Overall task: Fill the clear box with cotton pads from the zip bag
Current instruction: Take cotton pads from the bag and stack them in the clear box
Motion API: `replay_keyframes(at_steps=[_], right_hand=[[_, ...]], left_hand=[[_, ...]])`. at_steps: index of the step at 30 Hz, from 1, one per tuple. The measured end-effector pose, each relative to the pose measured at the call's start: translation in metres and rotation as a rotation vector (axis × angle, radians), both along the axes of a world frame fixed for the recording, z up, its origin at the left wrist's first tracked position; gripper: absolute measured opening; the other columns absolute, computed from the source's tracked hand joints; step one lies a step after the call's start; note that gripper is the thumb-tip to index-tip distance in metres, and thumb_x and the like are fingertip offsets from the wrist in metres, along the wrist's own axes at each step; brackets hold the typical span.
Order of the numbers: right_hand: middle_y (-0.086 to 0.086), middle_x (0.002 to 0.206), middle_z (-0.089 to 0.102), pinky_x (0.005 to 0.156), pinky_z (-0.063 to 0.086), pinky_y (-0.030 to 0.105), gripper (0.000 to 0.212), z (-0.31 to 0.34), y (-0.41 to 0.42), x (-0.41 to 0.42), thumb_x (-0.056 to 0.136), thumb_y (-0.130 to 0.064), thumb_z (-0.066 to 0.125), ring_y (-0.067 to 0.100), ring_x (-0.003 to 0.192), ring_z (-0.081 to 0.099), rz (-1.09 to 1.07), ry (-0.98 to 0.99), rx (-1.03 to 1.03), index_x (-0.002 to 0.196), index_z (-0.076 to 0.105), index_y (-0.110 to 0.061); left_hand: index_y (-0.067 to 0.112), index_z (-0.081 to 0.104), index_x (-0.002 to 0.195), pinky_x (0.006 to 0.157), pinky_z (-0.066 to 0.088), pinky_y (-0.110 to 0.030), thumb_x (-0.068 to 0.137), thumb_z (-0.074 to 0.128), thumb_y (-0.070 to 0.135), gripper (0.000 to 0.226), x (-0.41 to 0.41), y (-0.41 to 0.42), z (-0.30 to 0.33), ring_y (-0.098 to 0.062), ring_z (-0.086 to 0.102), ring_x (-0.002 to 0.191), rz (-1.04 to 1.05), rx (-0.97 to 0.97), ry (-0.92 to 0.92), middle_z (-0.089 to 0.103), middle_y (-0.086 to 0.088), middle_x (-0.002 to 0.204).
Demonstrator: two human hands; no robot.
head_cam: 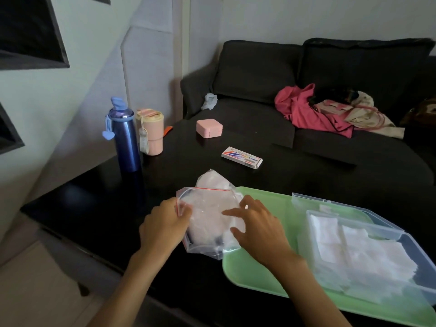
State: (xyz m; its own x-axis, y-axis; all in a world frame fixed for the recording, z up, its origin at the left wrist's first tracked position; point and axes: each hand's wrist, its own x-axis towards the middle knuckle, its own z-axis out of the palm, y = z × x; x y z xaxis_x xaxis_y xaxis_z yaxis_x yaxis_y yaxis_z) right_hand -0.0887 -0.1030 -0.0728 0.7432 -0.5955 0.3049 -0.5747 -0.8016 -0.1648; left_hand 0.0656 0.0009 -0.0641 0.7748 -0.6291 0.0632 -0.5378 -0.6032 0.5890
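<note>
The left hand (162, 223) pinched the red-striped mouth edge of the zip bag (210, 215), which lay half on the black table (94, 197), half over the green tray's (254, 272) left rim. The right hand (257, 225) hovered at the bag, fingers spread and loosely bent. On the tray, the clear box (368, 251) sat open, white cotton pads (377, 258) heaped inside.

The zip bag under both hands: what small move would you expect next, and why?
Probably the right hand, resting spread on the zip bag, reaches into its mouth, which the left hand pinches at the red strip; pads remain inside, and the clear box lies open.
</note>
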Motion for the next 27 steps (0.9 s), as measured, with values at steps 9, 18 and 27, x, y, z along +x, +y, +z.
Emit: replay_keyframes(at_steps=[9,18,27], right_hand=[[-0.010,0.092,0.049,0.062,0.037,0.007,0.012,0.018,-0.014,-0.010,0.074,-0.030,0.078,-0.001,0.073,0.050,-0.106,-0.596,0.533,0.079,0.071,-0.022],[-0.004,0.072,0.071,0.054,0.048,0.013,0.010,0.060,-0.011,-0.048,0.076,-0.023,0.076,0.001,0.060,0.063,-0.167,-0.674,1.232,0.080,0.072,-0.015],[0.006,0.087,0.074,0.068,0.057,0.021,0.036,0.066,-0.023,-0.108,0.073,-0.001,0.076,0.016,0.078,0.071,-0.166,-0.866,1.072,0.104,0.063,-0.012]], left_hand=[[0.030,0.062,0.113,0.086,0.031,-0.027,0.081,0.070,0.022,0.034,-0.020,-0.009,0.028,-0.016,0.047,0.108,-0.334,-0.317,-0.485,0.058,0.010,0.116],[0.043,0.064,0.090,0.069,0.040,-0.001,0.072,0.055,0.074,0.037,-0.050,-0.020,0.048,0.016,0.057,0.084,-0.437,-0.577,0.218,0.064,0.035,0.084],[0.031,0.070,0.073,0.056,0.044,-0.006,0.082,0.070,0.016,0.017,-0.107,-0.071,0.046,0.008,0.061,0.058,-0.572,-0.573,0.537,0.070,0.015,0.062]])
